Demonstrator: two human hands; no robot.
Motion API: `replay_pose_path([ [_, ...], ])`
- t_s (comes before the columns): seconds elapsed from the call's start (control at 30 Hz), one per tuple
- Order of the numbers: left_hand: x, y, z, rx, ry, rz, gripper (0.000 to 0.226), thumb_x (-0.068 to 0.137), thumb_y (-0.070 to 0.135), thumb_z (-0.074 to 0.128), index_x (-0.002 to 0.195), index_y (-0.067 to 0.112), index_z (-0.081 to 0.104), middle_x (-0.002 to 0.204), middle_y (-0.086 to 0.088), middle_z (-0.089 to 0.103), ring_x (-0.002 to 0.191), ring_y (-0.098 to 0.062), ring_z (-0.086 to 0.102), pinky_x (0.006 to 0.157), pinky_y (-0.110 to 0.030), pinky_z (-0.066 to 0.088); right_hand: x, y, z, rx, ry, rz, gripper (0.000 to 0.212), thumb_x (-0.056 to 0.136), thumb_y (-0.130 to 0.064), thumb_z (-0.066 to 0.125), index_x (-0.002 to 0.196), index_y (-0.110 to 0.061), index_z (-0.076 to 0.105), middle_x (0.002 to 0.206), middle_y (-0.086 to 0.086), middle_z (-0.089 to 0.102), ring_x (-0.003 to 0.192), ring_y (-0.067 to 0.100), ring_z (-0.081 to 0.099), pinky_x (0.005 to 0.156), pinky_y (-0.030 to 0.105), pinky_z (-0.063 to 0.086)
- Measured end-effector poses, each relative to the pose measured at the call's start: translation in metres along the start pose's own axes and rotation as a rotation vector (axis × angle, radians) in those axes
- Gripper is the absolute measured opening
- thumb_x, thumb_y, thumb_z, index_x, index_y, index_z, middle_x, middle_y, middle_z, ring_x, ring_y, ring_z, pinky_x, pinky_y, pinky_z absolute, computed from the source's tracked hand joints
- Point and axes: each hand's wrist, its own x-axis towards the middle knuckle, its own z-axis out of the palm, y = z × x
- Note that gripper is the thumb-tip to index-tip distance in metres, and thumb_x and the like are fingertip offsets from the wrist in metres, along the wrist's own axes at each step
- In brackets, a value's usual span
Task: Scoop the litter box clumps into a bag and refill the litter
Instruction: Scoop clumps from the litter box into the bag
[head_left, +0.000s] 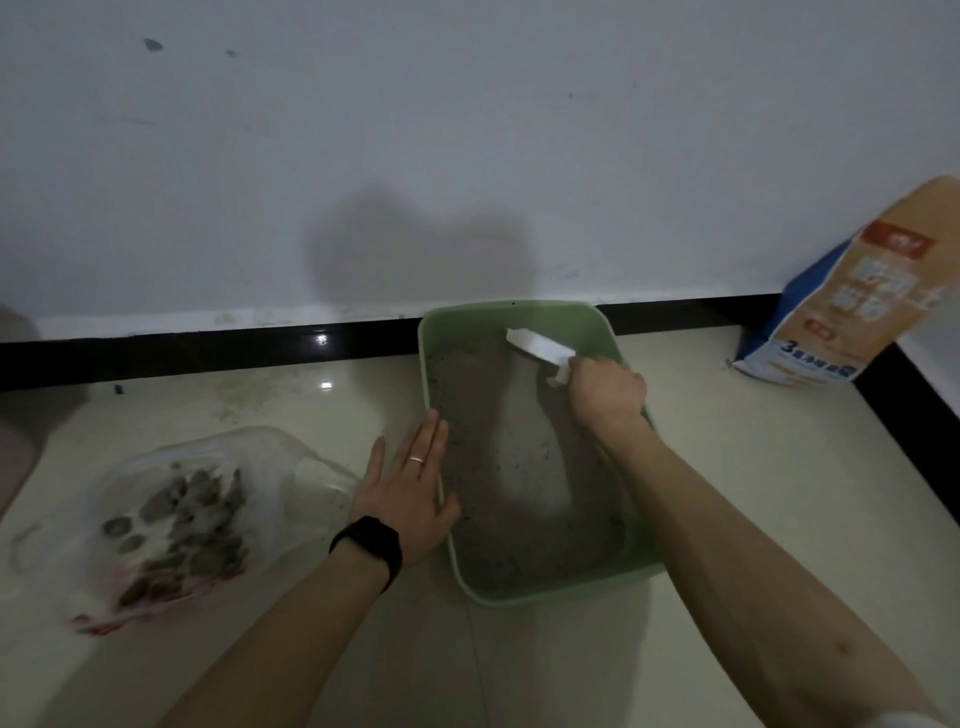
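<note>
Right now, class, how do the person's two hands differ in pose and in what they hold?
The left hand lies flat, fingers straight, against the left rim of the green litter box and holds nothing. The right hand curls round the handle of the white scoop, near the box's far right corner. The left hand wears a ring, its wrist a black wristband; the right hand shows neither. Both are at the box.

The litter box (550, 587) sits on the floor (727, 467), its far end against the wall (467, 130). In its far right corner is the scoop (540, 351), gripped by the right hand (605, 392). The left hand (408, 491) lies flat against its left rim. Left of that lies the bag (291, 457), with clumps (187, 519) in it. The litter sack (852, 291) stands far right.
</note>
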Motion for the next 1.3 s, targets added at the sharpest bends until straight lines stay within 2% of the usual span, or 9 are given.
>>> replay_pose_path([
  [0.13, 0.0, 0.0, -0.005, 0.062, -0.009, 0.0, 0.082, 0.093, 0.061, 0.017, 0.144, 0.02, -0.033, 0.152, 0.005, -0.037, 0.145, -0.012, -0.021, 0.117, -0.049, -0.011, -0.016, -0.028, 0.013, -0.117, -0.094, -0.076, 0.031, 0.101, -0.024, 0.041, 0.117, -0.017, 0.065, 0.112, 0.005, 0.069, 0.101, 0.022, 0.066, 0.071, 0.03, 0.042],
  [0.37, 0.002, 0.001, -0.003, 0.068, -0.001, 0.019, 0.081, 0.092, 0.06, 0.014, 0.143, 0.017, -0.033, 0.153, 0.001, -0.036, 0.147, -0.014, -0.018, 0.118, -0.047, -0.009, -0.133, 0.022, 0.027, -0.205, -0.262, -0.142, 0.032, 0.1, -0.026, 0.039, 0.125, -0.023, 0.058, 0.118, 0.003, 0.064, 0.104, 0.024, 0.066, 0.078, 0.032, 0.05],
  [0.53, 0.002, -0.002, -0.007, 0.093, -0.018, 0.045, 0.082, 0.093, 0.061, 0.017, 0.145, 0.017, -0.03, 0.156, 0.001, -0.03, 0.147, -0.015, -0.015, 0.117, -0.048, -0.01, -0.164, 0.049, -0.003, -0.082, -0.096, -0.046, 0.039, 0.091, -0.038, 0.046, 0.129, -0.037, 0.055, 0.107, -0.003, 0.065, 0.093, 0.025, 0.069, 0.074, 0.032, 0.052],
  [0.77, 0.004, -0.003, -0.025, 0.091, -0.155, 0.046, 0.083, 0.093, 0.064, 0.025, 0.153, 0.02, -0.013, 0.158, 0.002, -0.026, 0.148, -0.017, -0.013, 0.117, -0.051, -0.006, -0.172, 0.042, -0.003, 0.044, -0.136, -0.048, 0.042, 0.092, -0.046, 0.041, 0.132, -0.049, 0.051, 0.111, -0.005, 0.067, 0.096, 0.025, 0.068, 0.076, 0.032, 0.052],
  [0.93, 0.008, -0.041, -0.063, 0.118, -0.222, 0.121, 0.073, 0.096, 0.057, 0.032, 0.155, 0.029, -0.001, 0.163, 0.001, -0.005, 0.149, -0.02, 0.002, 0.118, -0.051, 0.005, -0.154, 0.019, -0.024, 0.121, -0.023, -0.114, 0.033, 0.093, -0.048, 0.041, 0.121, -0.042, 0.058, 0.09, -0.008, 0.068, 0.074, 0.02, 0.067, 0.059, 0.029, 0.05],
  [1.03, -0.002, -0.104, -0.09, 0.158, -0.24, -0.054, 0.073, 0.095, 0.057, 0.034, 0.155, 0.027, 0.006, 0.163, 0.0, 0.006, 0.148, -0.021, 0.01, 0.118, -0.046, 0.012, -0.123, -0.021, -0.048, 0.38, 0.043, -0.248, 0.024, 0.098, -0.04, 0.047, 0.118, -0.037, 0.06, 0.076, -0.01, 0.067, 0.062, 0.013, 0.063, 0.052, 0.028, 0.047],
  [1.13, -0.029, -0.173, -0.109, 0.183, -0.338, -0.287, 0.074, 0.093, 0.059, 0.039, 0.154, 0.027, 0.011, 0.161, -0.003, 0.016, 0.144, -0.025, 0.022, 0.114, -0.046, 0.022, -0.092, -0.083, -0.063, 0.536, -0.057, -0.382, 0.019, 0.096, -0.035, 0.051, 0.104, -0.032, 0.067, 0.082, -0.006, 0.072, 0.069, 0.017, 0.064, 0.058, 0.027, 0.043],
  [1.23, -0.075, -0.235, -0.114, 0.066, -0.418, -0.537, 0.082, 0.089, 0.061, 0.047, 0.154, 0.023, 0.014, 0.155, -0.008, 0.026, 0.134, -0.031, 0.038, 0.106, -0.044, 0.037, -0.074, -0.161, -0.063, 0.64, -0.157, -0.417, 0.016, 0.089, -0.028, 0.055, 0.079, -0.028, 0.067, 0.074, -0.007, 0.07, 0.061, 0.009, 0.06, 0.057, 0.029, 0.044],
  [1.3, -0.106, -0.264, -0.105, -0.053, -0.445, -0.658, 0.092, 0.083, 0.067, 0.051, 0.154, 0.023, 0.013, 0.154, -0.009, 0.028, 0.133, -0.032, 0.039, 0.105, -0.043, 0.04, -0.069, -0.209, -0.061, 0.651, -0.247, -0.46, 0.014, 0.087, -0.024, 0.056, 0.081, -0.027, 0.068, 0.076, -0.005, 0.072, 0.064, 0.012, 0.064, 0.063, 0.032, 0.05],
])
